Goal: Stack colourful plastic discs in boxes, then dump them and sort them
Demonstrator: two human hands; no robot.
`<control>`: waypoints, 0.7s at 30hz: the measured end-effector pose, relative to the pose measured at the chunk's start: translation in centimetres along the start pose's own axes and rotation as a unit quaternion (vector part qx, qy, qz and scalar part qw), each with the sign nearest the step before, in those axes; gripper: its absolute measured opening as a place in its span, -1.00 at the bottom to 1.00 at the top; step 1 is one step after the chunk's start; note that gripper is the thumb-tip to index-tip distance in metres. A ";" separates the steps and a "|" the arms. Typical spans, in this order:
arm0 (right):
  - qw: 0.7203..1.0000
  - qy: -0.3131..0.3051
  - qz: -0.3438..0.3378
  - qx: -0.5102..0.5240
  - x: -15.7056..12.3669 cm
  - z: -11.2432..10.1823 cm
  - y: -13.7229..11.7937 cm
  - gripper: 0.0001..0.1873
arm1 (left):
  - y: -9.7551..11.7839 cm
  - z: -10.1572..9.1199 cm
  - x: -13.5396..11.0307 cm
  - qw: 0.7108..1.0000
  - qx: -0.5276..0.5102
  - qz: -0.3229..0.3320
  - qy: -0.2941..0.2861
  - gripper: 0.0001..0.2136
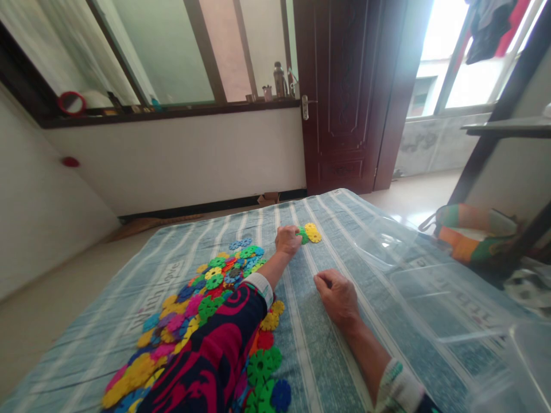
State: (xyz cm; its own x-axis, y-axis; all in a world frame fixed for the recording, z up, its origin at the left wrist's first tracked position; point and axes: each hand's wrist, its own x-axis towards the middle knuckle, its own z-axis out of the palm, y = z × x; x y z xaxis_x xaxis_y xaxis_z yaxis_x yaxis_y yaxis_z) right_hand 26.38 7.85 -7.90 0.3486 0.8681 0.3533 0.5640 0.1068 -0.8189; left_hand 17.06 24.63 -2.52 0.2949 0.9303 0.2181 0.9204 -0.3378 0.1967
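Note:
My left hand (288,240) reaches over the bed with its fingers pinched at the edge of a green notched plastic disc (303,236). Yellow notched discs (313,232) lie against the green one on its right. My right hand (338,295) rests lower on the striped sheet, curled into a loose fist; its inner side is hidden. Under and beside my left forearm spreads a heap of colourful notched discs (214,279), partly covered by the sleeve. A few blue discs (240,244) sit apart at the heap's far end.
Clear plastic containers (447,298) stand on the right of the striped bed sheet (301,321). Beyond the bed are a dark red door (344,86) and a window ledge (172,110) with a thermos (279,80). An orange and green bag (467,229) is at the right.

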 end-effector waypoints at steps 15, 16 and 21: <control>1.000 0.011 -0.009 -0.003 -0.1 0.0 -0.1 -0.75 | -1.0 0.3 -1.6 0.999 0.036 0.013 -0.025 -0.73; 1.000 0.011 -0.009 -0.003 -0.2 0.0 -0.1 -0.75 | -0.9 0.4 -1.6 0.999 0.039 0.013 -0.026 -0.73; 1.000 0.007 -0.008 -0.003 -0.2 -0.1 -0.1 -0.75 | -0.1 0.8 -1.7 0.998 0.053 0.004 -0.027 -0.72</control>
State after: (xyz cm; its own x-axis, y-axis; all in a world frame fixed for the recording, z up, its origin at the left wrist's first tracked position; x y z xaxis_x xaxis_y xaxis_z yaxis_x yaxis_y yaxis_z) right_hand 26.33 7.66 -7.84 0.3499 0.8591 0.3736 0.5740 0.1186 -0.8102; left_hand 16.68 23.15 -3.65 0.3135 0.9346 0.1678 0.9389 -0.3316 0.0928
